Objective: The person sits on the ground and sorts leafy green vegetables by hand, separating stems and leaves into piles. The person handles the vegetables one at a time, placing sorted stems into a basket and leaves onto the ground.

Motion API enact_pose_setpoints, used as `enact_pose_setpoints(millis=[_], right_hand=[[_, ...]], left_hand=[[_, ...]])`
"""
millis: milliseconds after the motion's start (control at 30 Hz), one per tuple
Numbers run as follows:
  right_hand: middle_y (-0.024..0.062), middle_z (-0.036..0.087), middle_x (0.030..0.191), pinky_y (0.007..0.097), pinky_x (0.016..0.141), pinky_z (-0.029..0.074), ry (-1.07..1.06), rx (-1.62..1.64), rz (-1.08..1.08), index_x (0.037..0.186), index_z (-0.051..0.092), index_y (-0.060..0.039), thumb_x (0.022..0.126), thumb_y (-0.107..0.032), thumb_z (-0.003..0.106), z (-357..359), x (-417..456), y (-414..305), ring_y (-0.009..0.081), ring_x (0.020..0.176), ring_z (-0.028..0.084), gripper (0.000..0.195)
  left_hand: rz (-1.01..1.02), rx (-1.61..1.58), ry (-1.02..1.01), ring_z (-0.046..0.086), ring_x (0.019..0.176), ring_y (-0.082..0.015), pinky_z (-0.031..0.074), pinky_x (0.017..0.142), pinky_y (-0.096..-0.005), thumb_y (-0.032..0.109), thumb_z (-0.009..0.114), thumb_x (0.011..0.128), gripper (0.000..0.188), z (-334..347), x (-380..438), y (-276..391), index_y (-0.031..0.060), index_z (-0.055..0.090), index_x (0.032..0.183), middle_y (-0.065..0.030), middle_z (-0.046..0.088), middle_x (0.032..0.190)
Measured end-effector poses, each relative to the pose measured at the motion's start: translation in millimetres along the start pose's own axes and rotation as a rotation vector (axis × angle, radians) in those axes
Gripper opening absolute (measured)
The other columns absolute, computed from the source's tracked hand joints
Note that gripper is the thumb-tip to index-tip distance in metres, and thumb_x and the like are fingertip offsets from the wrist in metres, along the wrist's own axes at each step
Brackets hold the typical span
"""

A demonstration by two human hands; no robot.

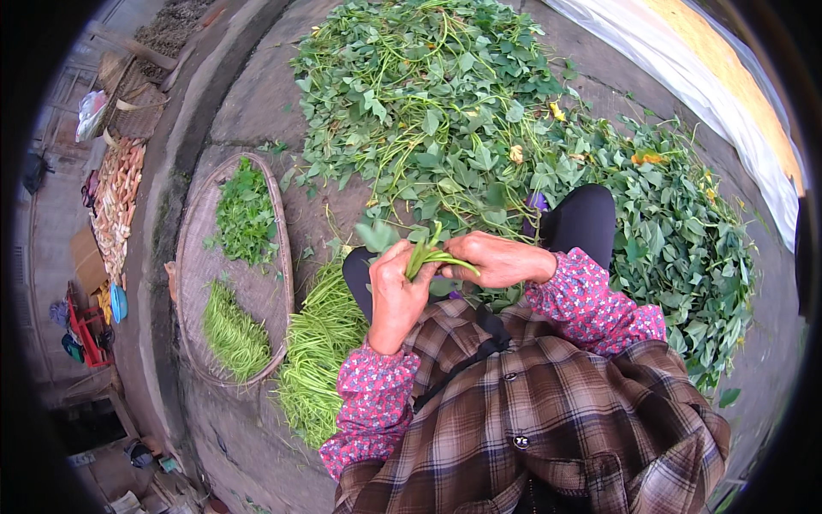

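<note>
In front of my lap, my left hand (399,290) grips a small bunch of green leaf stems (422,256). My right hand (499,258) meets it from the other side, its fingers pinched at the stems; its fingertips are partly hidden. A blurred green leaf (377,236) sticks out beyond my left hand. Below and left of that hand, beside my knee, lies a heap of stripped pale-green stems (321,347). Past both hands spreads a large pile of leafy green vines (424,122), apparently sweet potato. Another mass of leaves (674,257) lies to my right.
A shallow oval woven tray (192,270) on the left holds leafy tips (247,215) and a bundle of stems (236,337). Beyond a raised concrete edge (173,193) lie corn cobs (119,199), a blue basin (119,302) and a red plastic item (90,334). White sheeting (700,96) borders the upper right.
</note>
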State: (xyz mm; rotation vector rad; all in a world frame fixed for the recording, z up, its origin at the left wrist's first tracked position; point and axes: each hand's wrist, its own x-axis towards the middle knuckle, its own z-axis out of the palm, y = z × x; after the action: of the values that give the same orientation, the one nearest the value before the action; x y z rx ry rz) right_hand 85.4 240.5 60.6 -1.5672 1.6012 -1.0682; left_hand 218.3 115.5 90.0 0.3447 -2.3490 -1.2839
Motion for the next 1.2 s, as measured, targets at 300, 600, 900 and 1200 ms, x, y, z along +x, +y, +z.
enact_pose_setpoints(millis=[300, 600, 900, 1200], right_hand=[[0.0113, 0.055, 0.071, 0.0316, 0.052, 0.046, 0.689, -0.197, -0.131, 0.082, 0.056, 0.0012, 0.072, -0.001, 0.065, 14.2, -8.7, -19.0, 0.0261, 0.059, 0.056, 0.014], [0.0062, 0.058, 0.069, 0.0268, 0.052, 0.045, 0.678, 0.348, -0.127, 0.084, 0.059, 0.0034, 0.081, -0.003, 0.059, -23.8, -7.7, -69.7, 0.0146, 0.060, 0.058, 0.007], [0.0023, 0.053, 0.059, 0.0264, 0.051, 0.039, 0.648, -0.001, 0.013, 0.070, 0.059, 0.0044, 0.077, -0.018, 0.067, -106.8, 29.5, -74.8, 0.0073, 0.056, 0.045, 0.025], [0.0038, 0.057, 0.061, 0.0266, 0.050, 0.043, 0.528, 0.194, -0.195, 0.080, 0.064, 0.0041, 0.078, -0.018, 0.064, -99.7, 82.2, -102.3, 0.0081, 0.055, 0.051, 0.022]], left_hand=[[-0.210, -0.301, -0.107, 0.050, 0.057, -0.0147, 0.040, 0.053, -0.0293, 0.012, 0.063, 0.081, 0.015, -0.5, 5.2, -15.1, -0.0029, 0.062, 0.081, -0.0092, 0.056, 0.068], [-0.498, -0.229, 0.057, 0.048, 0.059, -0.0093, 0.038, 0.054, -0.0269, 0.022, 0.060, 0.086, 0.023, 21.3, -13.5, -82.6, 0.0013, 0.060, 0.076, -0.0026, 0.057, 0.066], [-0.451, -0.762, 0.396, 0.049, 0.064, -0.0087, 0.042, 0.060, -0.0217, 0.009, 0.068, 0.079, 0.011, 12.4, -6.2, -56.8, 0.0047, 0.058, 0.083, 0.0019, 0.054, 0.073], [-0.074, -0.481, -0.018, 0.056, 0.070, -0.0113, 0.046, 0.067, -0.0269, 0.002, 0.062, 0.078, 0.013, 40.7, 38.1, 1.9, -0.0010, 0.065, 0.091, -0.0017, 0.063, 0.076]])
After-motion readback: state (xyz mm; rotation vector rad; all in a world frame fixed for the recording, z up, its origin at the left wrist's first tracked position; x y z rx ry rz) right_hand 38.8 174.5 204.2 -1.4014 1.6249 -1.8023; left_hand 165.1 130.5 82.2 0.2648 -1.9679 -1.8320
